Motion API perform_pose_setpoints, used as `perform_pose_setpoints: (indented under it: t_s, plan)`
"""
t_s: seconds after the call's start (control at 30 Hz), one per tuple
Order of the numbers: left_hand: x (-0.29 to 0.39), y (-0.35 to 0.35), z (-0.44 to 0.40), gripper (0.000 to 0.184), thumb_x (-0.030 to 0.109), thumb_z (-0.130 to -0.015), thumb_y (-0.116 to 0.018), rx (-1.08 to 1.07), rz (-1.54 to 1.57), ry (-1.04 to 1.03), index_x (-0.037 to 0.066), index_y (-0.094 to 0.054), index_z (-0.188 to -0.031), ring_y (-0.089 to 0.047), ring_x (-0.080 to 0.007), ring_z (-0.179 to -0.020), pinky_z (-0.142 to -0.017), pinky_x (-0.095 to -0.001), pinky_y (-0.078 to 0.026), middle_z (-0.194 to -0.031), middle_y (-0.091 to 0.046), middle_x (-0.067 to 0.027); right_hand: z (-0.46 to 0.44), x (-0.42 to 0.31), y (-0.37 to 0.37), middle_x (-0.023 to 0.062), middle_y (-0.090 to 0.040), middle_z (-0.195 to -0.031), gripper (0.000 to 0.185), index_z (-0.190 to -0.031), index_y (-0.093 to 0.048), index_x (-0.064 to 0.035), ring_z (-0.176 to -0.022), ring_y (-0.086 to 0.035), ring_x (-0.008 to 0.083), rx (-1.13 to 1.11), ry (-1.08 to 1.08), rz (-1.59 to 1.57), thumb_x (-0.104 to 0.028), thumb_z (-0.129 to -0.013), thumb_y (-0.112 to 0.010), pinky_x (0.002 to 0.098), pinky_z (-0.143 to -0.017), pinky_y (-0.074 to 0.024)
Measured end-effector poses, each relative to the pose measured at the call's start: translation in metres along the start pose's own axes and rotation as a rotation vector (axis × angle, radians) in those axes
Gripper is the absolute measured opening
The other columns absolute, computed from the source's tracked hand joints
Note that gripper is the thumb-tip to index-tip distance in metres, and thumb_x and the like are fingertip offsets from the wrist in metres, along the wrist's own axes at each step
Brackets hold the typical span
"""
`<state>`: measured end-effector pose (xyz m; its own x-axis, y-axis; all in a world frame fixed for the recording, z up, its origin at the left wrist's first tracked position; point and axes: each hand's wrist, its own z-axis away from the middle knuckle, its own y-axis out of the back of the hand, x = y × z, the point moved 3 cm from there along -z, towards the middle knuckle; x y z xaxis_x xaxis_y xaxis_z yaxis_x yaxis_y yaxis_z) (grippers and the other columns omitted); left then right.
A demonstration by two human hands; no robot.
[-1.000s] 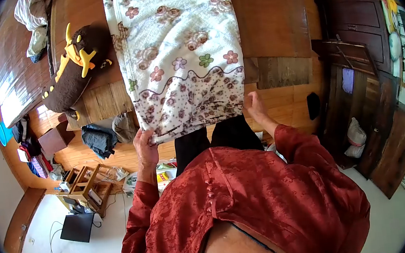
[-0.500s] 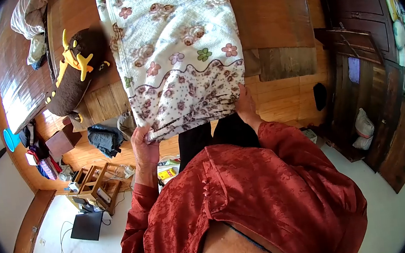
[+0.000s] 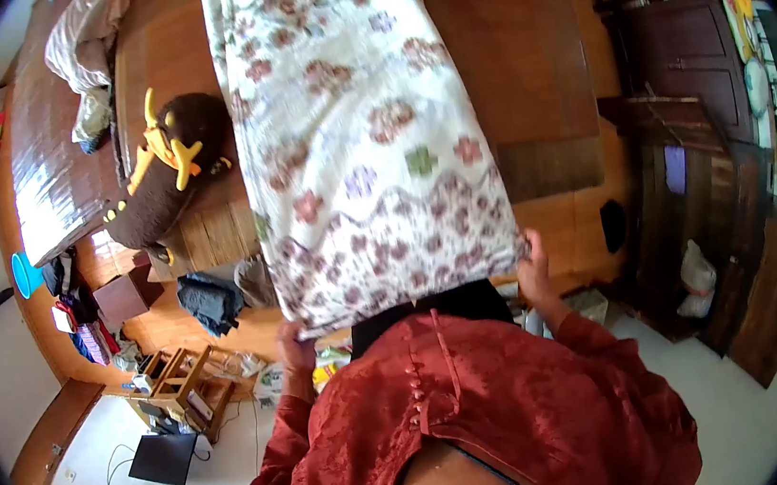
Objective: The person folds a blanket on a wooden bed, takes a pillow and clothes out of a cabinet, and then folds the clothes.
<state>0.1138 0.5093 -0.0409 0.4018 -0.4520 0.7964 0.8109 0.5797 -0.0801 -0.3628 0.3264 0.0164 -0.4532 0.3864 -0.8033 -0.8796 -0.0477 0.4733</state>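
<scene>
A white floral blanket (image 3: pixel 368 149), folded into a long strip, stretches from the wooden bed-like platform (image 3: pixel 520 55) toward my body. My left hand (image 3: pixel 296 346) is closed on its near left corner. At the near right corner my right hand (image 3: pixel 533 262) pinches the edge, thumb on top. Between the hands the near border is spread fairly flat and hangs past the platform over my dark trousers (image 3: pixel 472 302). Left of the blanket lies a dark brown plush toy (image 3: pixel 150 210) with yellow horns and spikes.
Dark clothing (image 3: pixel 209 299) and a brown box (image 3: pixel 129 293) are on the floor at left. A wooden stool-like frame (image 3: pixel 184 385) and a black monitor-like panel (image 3: pixel 162 459) stand nearer. Dark wooden cabinets (image 3: pixel 688 55) line the right, with a white sack (image 3: pixel 697 279) there.
Both hands have drawn the blanket's near end toward my body and spread apart, the right one outward. The gathered, wrinkled border is now flatter and wider.
</scene>
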Motion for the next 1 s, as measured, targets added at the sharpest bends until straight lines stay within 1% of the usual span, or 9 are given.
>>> perform_pose_setpoints:
  t_s: [0.1, 0.17, 0.23, 0.4, 0.43, 0.6, 0.77, 0.97, 1.0]
  plan:
    - [0.011, -0.016, 0.012, 0.02, -0.003, -0.061, -0.067, -0.138, -0.85, -0.457, 0.008, -0.059, -0.076, -0.057, -0.023, -0.071, -0.062, -0.0341, -0.047, -0.082, -0.059, -0.0119, 0.013, 0.013, -0.007, 0.0061, -0.054, -0.101, 0.035, -0.111, -0.05, -0.0001, -0.093, -0.051, 0.0167, -0.031, -0.08, -0.016, 0.001, -0.077, -0.044, 0.0281, -0.084, -0.0408]
    - [0.009, -0.02, 0.021, 0.02, -0.002, -0.062, -0.068, -0.125, -0.695, -0.491, 0.008, -0.06, -0.077, -0.056, -0.0248, -0.069, -0.059, -0.035, -0.046, -0.078, -0.057, -0.0122, 0.021, 0.038, -0.004, 0.0064, -0.056, -0.098, 0.03, -0.108, -0.052, 0.0001, -0.091, -0.052, 0.017, -0.048, -0.082, -0.33, -0.002, -0.078, -0.047, 0.0286, -0.083, -0.0415]
    - [-0.003, -0.008, 0.03, 0.018, -0.001, -0.06, -0.068, -0.204, -0.952, -0.687, 0.005, -0.061, -0.076, -0.056, -0.0278, -0.069, -0.056, -0.0351, -0.045, -0.081, -0.055, -0.0161, 0.041, 0.016, 0.01, 0.0072, -0.058, -0.097, 0.028, -0.106, -0.053, 0.0004, -0.09, -0.053, 0.0172, -0.033, -0.196, 0.118, -0.006, -0.079, -0.052, 0.0293, -0.081, -0.0422]
    - [0.004, -0.002, 0.049, 0.032, 0.016, -0.063, -0.077, -0.45, -0.784, -0.336, 0.004, -0.062, -0.089, -0.06, -0.032, -0.07, -0.06, -0.035, -0.047, -0.081, -0.059, -0.0186, 0.055, 0.036, 0.032, 0.0071, -0.059, -0.093, 0.025, -0.102, -0.053, -0.0001, -0.084, -0.053, 0.0152, -0.099, -0.171, 0.151, -0.008, -0.078, -0.057, 0.0286, -0.075, -0.0433]
    - [-0.003, 0.002, 0.044, 0.041, 0.016, -0.065, -0.073, -0.508, -0.716, -0.498, 0.004, -0.059, -0.102, -0.06, -0.0303, -0.07, -0.059, -0.0349, -0.049, -0.083, -0.06, -0.0174, 0.048, 0.021, 0.031, 0.0067, -0.059, -0.092, 0.025, -0.102, -0.053, -0.0001, -0.084, -0.053, 0.0147, -0.107, -0.21, 0.105, -0.008, -0.078, -0.057, 0.0282, -0.074, -0.0431]
    - [0.041, -0.044, 0.032, 0.049, 0.01, -0.069, -0.059, -0.06, 0.198, 0.7, 0.004, -0.049, -0.116, -0.061, -0.0253, -0.077, -0.066, -0.0352, -0.054, -0.093, -0.06, -0.0128, 0.01, -0.032, 0.028, 0.0035, -0.057, -0.087, 0.024, -0.098, -0.054, -0.0007, -0.082, -0.051, 0.0123, -0.221, -0.235, 0.059, -0.006, -0.075, -0.059, 0.0265, -0.074, -0.0426]
    - [0.153, -0.089, -0.032, 0.055, 0.001, -0.076, -0.049, -0.057, 0.159, 0.331, -0.001, -0.039, -0.13, -0.055, -0.0275, -0.106, -0.076, -0.0373, -0.055, -0.136, -0.038, -0.0172, -0.101, -0.092, 0.026, -0.0013, -0.051, -0.075, 0.021, -0.087, -0.054, -0.0043, -0.072, -0.048, 0.0097, -0.356, 0.039, 0.187, -0.007, -0.067, -0.06, 0.0249, -0.065, -0.041]
    - [0.358, -0.129, -0.156, 0.031, 0.023, -0.09, -0.045, -0.422, 0.377, 0.315, 0.001, -0.059, -0.108, -0.064, -0.0217, -0.083, -0.077, -0.0373, -0.056, -0.097, -0.065, -0.0126, -0.265, -0.329, 0.027, 0.0018, -0.055, -0.068, 0.007, -0.08, -0.056, -0.0093, -0.054, -0.05, 0.01, -0.557, -0.055, 0.072, -0.009, -0.073, -0.055, 0.0236, -0.04, -0.0409]
    - [0.391, -0.156, -0.176, 0.033, 0.025, -0.092, -0.043, -0.177, 0.345, 0.203, 0.0, -0.061, -0.105, -0.064, -0.0169, -0.078, -0.068, -0.0348, -0.057, -0.093, -0.066, -0.0108, -0.297, -0.365, 0.019, 0.0012, -0.055, -0.068, 0.006, -0.079, -0.056, -0.0085, -0.053, -0.05, 0.0096, -0.567, -0.001, 0.137, -0.014, -0.076, -0.055, 0.0241, -0.038, -0.0397]
